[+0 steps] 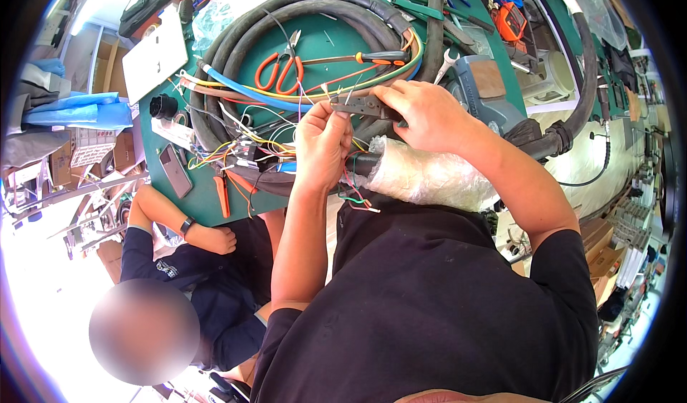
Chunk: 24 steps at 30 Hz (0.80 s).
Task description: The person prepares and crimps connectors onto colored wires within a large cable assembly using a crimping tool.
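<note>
My right hand (429, 112) is closed around a dark metal hand tool (360, 106), which looks like crimping or stripping pliers. Its jaw end points left, to the fingertips of my left hand (323, 141). Those fingers pinch thin wires close to the jaws; the exact contact is too small to tell. Fine wire ends (324, 87) stick up just above the fingertips. Below my right forearm lies a bundle in clear bubble wrap (429, 173). Left of my left hand, loose thin coloured wires (257, 143) spread over the cable.
Thick black cable (225, 33) lies coiled on the green table mat (206, 204). Inside the coil are orange-handled scissors (299, 77) and a tool with a black-orange handle (384, 57). A wrench (446, 65) and blue-grey device (480, 89) stand rightward; a phone (175, 171) lies left. A person (214, 290) sits nearby.
</note>
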{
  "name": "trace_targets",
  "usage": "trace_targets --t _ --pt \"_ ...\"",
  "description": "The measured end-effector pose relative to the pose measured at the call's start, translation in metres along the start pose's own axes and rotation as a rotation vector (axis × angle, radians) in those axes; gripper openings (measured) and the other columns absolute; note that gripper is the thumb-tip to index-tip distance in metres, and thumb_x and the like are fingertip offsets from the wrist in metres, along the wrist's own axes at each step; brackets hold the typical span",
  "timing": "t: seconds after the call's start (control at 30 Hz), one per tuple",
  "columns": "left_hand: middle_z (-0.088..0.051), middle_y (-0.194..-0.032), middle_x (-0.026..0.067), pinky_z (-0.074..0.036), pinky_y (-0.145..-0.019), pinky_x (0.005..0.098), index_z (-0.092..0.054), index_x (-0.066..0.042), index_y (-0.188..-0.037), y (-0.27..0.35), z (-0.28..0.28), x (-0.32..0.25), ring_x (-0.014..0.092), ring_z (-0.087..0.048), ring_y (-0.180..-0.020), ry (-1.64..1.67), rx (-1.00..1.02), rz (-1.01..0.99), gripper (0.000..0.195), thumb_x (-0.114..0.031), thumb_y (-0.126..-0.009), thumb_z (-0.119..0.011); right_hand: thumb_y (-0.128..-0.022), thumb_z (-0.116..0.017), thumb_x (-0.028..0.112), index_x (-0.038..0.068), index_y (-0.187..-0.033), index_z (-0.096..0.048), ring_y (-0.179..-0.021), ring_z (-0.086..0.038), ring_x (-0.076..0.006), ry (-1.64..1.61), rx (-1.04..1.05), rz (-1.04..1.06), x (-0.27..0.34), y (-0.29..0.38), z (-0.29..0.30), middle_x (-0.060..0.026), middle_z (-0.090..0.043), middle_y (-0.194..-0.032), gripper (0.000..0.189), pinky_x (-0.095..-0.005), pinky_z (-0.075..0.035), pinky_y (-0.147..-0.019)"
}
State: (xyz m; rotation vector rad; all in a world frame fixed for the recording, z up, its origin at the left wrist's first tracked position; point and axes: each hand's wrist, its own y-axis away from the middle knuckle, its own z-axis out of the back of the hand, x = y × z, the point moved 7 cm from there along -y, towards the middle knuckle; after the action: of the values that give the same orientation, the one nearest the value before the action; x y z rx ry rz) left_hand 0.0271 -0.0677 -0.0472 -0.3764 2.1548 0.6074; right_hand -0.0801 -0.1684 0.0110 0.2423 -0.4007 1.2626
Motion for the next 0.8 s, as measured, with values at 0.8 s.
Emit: trace_targets --t 0.8 --pt "-0.048 -0.062 -0.0037 -0.028 -0.042 0.0173 -0.055 -0.002 -0.092 0.0006 -0.0048 -0.0036 0.002 -0.036 -0.047 -0.003 0.018 -0.018 0.012 -0.014 -0.093 -0.057 -0.066 -0.068 0.004 0.004 -0.122 -0.053 -0.092 -0.061 -0.0331 -0.005 -0.028 -0.009 -0.0010 0.0010 0.0000 -0.0130 -0.062 -0.101 0.057 -0.0410 -0.051 -0.076"
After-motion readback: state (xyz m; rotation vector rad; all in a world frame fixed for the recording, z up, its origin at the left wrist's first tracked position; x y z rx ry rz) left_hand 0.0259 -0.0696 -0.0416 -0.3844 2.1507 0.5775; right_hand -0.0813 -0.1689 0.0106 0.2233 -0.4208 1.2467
